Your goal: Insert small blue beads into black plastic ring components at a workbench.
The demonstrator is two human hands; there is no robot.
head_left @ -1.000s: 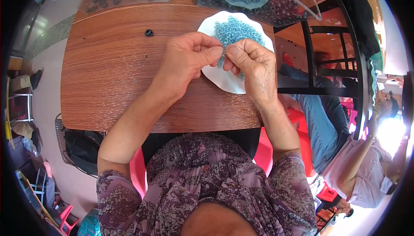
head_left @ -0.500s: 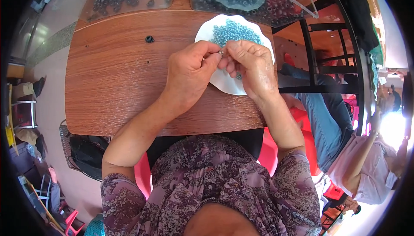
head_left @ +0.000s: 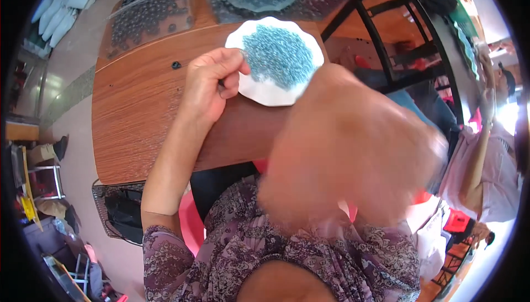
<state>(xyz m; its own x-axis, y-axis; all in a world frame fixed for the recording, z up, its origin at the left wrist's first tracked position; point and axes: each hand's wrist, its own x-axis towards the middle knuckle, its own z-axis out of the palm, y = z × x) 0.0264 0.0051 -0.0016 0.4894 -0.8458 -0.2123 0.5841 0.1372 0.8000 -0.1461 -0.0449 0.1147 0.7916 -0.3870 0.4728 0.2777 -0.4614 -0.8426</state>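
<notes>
My left hand (head_left: 212,81) is at the left edge of a white scalloped plate (head_left: 269,95), thumb and forefinger pinched together. Whatever lies between those fingertips is too small to make out. Small translucent blue beads (head_left: 279,53) are heaped on the plate. Large and close to the camera, my right hand (head_left: 353,147) is smeared by motion. It covers the table's right front part, and its fingers cannot be read.
A single dark bead (head_left: 176,65) lies on the brown wooden table (head_left: 138,120). Along the far edge stand a clear bin of dark beads (head_left: 146,26) and another bin (head_left: 326,6). A black metal frame (head_left: 375,42) rises at right, near a seated person (head_left: 480,175).
My right hand has left the left one and come up toward the camera, blurring. My left hand stays pinched by the plate, whose bead heap is now uncovered. The whole view has shifted and tilted.
</notes>
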